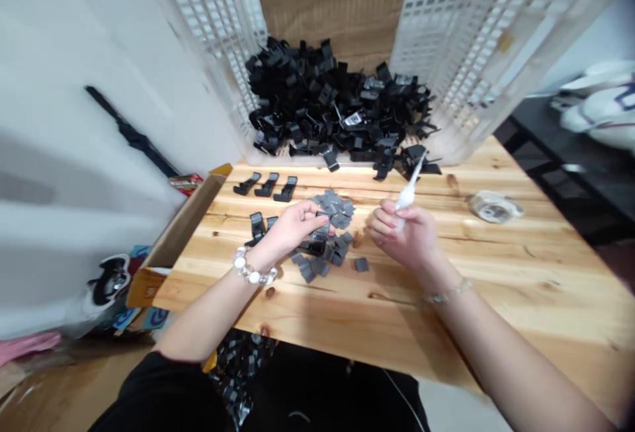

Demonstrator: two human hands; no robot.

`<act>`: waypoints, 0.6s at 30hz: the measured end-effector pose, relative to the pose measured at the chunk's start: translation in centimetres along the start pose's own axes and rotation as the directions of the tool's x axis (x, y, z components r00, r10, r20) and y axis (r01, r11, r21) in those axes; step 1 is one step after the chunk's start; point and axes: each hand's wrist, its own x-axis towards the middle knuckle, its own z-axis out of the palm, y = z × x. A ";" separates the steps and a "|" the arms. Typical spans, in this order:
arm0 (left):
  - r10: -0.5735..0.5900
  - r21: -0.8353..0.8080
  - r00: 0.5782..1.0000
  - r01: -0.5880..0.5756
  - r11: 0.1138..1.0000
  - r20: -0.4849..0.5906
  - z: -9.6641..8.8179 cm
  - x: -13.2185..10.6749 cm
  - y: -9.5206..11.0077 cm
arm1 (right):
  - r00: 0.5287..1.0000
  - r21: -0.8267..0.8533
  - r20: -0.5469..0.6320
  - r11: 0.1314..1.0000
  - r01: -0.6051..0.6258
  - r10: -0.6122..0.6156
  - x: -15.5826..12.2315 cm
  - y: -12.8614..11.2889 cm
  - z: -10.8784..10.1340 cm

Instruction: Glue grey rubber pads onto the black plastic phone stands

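My left hand (296, 227) is closed on a black plastic clip (320, 233), held just over the grey square pads. In my right hand (404, 230) is a white glue bottle (407, 194), its thin nozzle pointing up and away from me. My fingers wrap around the bottle's body. The grey pads (335, 207) lie in a loose heap under and beyond my left hand, and one single pad (362, 264) sits apart to the right. Three black clips (268, 184) stand in a row at the left, with more partly hidden behind my left wrist.
A white plastic crate (456, 88) on its side holds a big pile of black clips (337, 108), some spilling onto the wooden table (496, 273). A tape roll (495, 207) lies at the right. An open cardboard box (183, 240) stands by the left table edge.
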 end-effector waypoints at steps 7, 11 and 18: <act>0.072 0.149 0.898 -0.007 0.989 -0.434 -8.5 -2.0 4.3 | 0.999 0.063 -0.048 0.998 0.006 -0.003 0.0 -0.3 0.3; -0.003 0.260 0.847 0.166 0.951 -0.532 -12.2 -3.2 2.4 | 0.999 0.087 -0.042 0.996 0.018 -0.015 0.0 0.0 0.7; 0.199 0.509 0.766 0.188 0.840 -0.611 -10.6 -3.8 1.8 | 0.999 0.089 -0.033 0.995 0.035 -0.032 0.2 1.2 1.0</act>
